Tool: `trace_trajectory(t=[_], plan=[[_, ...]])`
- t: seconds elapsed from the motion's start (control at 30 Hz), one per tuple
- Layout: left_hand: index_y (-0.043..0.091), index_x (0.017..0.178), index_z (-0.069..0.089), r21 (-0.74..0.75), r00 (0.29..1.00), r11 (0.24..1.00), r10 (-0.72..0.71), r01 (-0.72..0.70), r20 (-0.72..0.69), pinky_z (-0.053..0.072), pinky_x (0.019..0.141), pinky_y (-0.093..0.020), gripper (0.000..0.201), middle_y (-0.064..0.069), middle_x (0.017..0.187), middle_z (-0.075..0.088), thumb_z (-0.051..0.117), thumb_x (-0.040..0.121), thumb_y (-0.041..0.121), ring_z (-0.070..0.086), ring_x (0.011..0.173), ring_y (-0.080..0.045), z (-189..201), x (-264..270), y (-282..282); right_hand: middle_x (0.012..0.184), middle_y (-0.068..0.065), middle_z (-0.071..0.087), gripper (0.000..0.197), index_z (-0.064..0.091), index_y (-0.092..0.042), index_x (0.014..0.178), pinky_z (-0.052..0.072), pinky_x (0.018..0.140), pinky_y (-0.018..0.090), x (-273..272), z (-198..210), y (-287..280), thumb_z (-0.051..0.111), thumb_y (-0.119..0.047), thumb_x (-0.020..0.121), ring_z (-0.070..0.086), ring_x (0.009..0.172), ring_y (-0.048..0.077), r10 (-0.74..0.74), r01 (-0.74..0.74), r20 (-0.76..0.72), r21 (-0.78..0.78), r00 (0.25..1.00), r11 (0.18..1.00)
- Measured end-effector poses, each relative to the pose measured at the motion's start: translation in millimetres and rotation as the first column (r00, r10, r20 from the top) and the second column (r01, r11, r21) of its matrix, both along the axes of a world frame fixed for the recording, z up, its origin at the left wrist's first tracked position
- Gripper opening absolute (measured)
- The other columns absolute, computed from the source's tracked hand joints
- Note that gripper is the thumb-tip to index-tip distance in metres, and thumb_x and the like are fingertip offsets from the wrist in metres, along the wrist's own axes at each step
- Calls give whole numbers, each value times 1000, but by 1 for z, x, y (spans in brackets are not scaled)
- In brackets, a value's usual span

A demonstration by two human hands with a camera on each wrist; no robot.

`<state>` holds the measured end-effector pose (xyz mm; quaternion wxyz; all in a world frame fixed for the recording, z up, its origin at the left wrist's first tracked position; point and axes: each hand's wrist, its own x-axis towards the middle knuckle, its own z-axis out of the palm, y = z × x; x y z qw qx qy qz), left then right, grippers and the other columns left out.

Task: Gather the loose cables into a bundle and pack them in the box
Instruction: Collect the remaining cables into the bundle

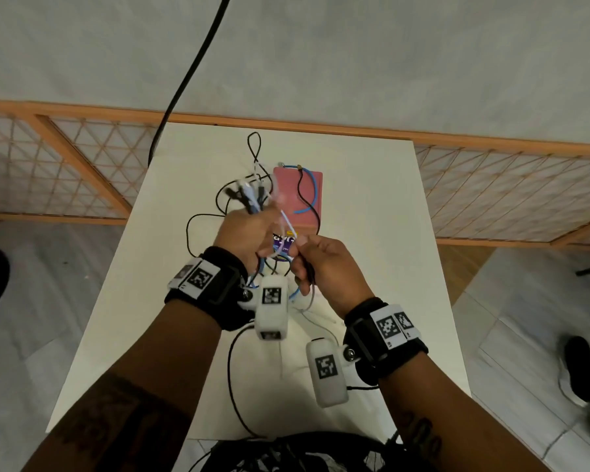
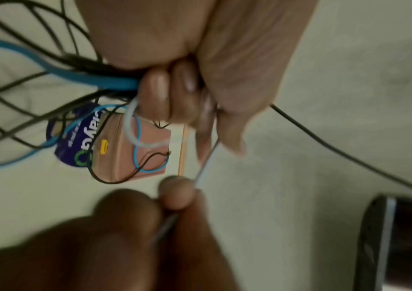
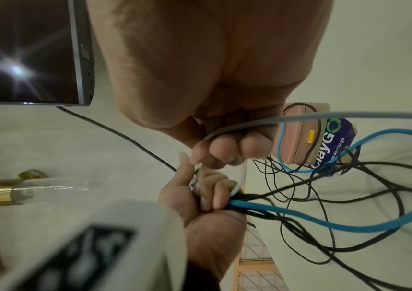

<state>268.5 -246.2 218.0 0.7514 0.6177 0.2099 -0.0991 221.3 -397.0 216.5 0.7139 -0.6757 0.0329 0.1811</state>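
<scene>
Above the white table (image 1: 372,199), my left hand (image 1: 244,229) grips a bundle of cables (image 1: 249,195): black, blue and white, their plug ends sticking up past the fist. In the left wrist view the blue cable (image 2: 87,76) and black cables run out of the curled fingers (image 2: 174,92). Just to the right, my right hand (image 1: 315,260) pinches a thin grey-white cable (image 3: 299,118) that leads to the left fist. The pink box (image 1: 298,195) lies flat behind both hands, with a blue cable (image 1: 312,189) and a black cable draped over it.
A purple label (image 1: 283,241) shows at the box's near end. Loose black cable loops (image 1: 198,229) trail over the table to the left and toward me. A wooden lattice rail (image 1: 82,158) runs behind the table. A thick black cord (image 1: 191,73) hangs from above.
</scene>
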Motion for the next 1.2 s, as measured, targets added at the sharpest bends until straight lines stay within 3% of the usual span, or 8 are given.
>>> trace_trajectory(t=[0.1, 0.23, 0.5, 0.67, 0.8, 0.93, 1.07, 1.2], plan=[[10, 71, 58, 75, 982, 980, -189, 187, 23, 22, 39, -20, 27, 5, 45, 44, 73, 93, 15, 29, 35, -10, 4, -14, -8, 54, 5, 51, 29, 62, -4, 83, 38, 50, 32, 4, 0, -2, 44, -14, 104, 43, 42, 22, -28, 28, 10, -25, 1000, 999], [1, 85, 65, 10, 992, 992, 126, -126, 13, 25, 38, -20, 23, 8, 42, 35, 75, 91, 21, 28, 34, -10, -1, 5, -1, 54, 5, 49, 30, 62, -6, 81, 37, 49, 32, 5, 3, 1, 45, -16, 104, 41, 43, 22, 13, -13, 17, 1, 1000, 1000], [4, 87, 59, -32, 987, 986, 161, -161, -8, 23, 36, -19, 29, 10, 38, 35, 71, 96, 29, 28, 30, -8, 5, 11, -3, 54, 7, 50, 29, 61, -7, 80, 36, 45, 28, 5, -3, 1, 45, -17, 102, 41, 41, 22, 34, -34, -9, -6, 999, 999], [2, 82, 67, -4, 969, 969, -245, 245, -11, 22, 36, -21, 28, 0, 50, 52, 72, 95, 26, 30, 36, -9, -3, -9, -8, 53, 6, 51, 29, 62, -5, 81, 38, 48, 32, 9, -2, -1, 48, -21, 101, 42, 42, 23, -35, 35, 9, -7, 999, 999], [2, 79, 61, -17, 996, 996, 91, -91, 6, 21, 39, -23, 33, 3, 44, 38, 74, 93, 29, 26, 35, -10, -1, 11, -4, 56, 8, 52, 31, 63, -9, 78, 38, 46, 30, 7, -2, 1, 46, -16, 102, 42, 41, 23, -5, 5, -3, -8, 1000, 1000], [8, 72, 60, 36, 973, 973, -228, 227, 31, 22, 37, -22, 28, -2, 48, 50, 67, 98, 18, 39, 35, -12, 5, -9, -11, 55, 9, 52, 31, 63, -7, 79, 38, 48, 33, 9, -1, 1, 47, -19, 101, 43, 43, 24, -25, 25, 10, 0, 1000, 1000], [8, 81, 57, -20, 997, 997, 70, -70, 15, 23, 37, -21, 21, 10, 41, 36, 66, 98, 15, 30, 32, -7, 7, 10, -3, 54, 8, 53, 32, 62, -7, 77, 38, 46, 30, 5, -2, 1, 46, -17, 103, 43, 40, 23, 14, -14, -20, -17, 1000, 1000], [8, 83, 58, 27, 956, 955, -294, 294, -5, 24, 37, -20, 20, 2, 52, 48, 64, 100, 17, 32, 37, -8, 1, -3, -4, 54, 8, 53, 33, 64, -5, 79, 39, 46, 29, 6, 0, -2, 46, -18, 103, 43, 41, 23, -25, 25, -2, -30, 1000, 999]])
